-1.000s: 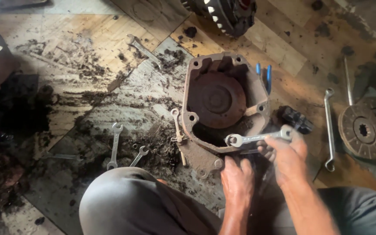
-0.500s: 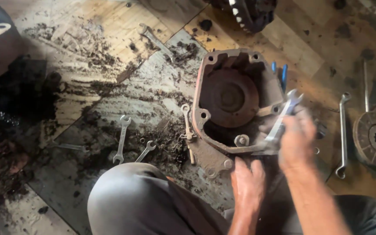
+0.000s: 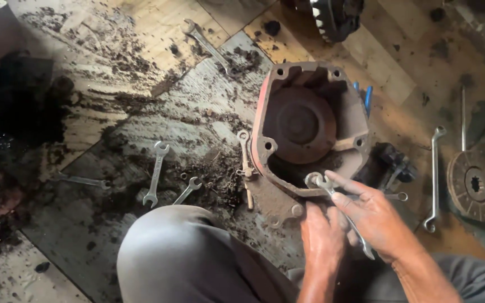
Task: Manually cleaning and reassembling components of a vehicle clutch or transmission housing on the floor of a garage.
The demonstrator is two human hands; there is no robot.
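Both hands, right (image 3: pixel 374 219) gripping the wrench (image 3: pixel 338 207) and left (image 3: pixel 321 235) closed beside it, hold its ring end on the housing (image 3: pixel 310 123) rim, handle slanting toward the person.

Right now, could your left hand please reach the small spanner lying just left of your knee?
Probably yes. The left hand rests by the rusty housing, and only the raised knee stands between it and the small spanner, which lies free on the dirty floor.

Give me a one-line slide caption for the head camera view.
Right hand sets a ring spanner on the rusty housing; left hand beside it, spare wrenches on the dirty floor.
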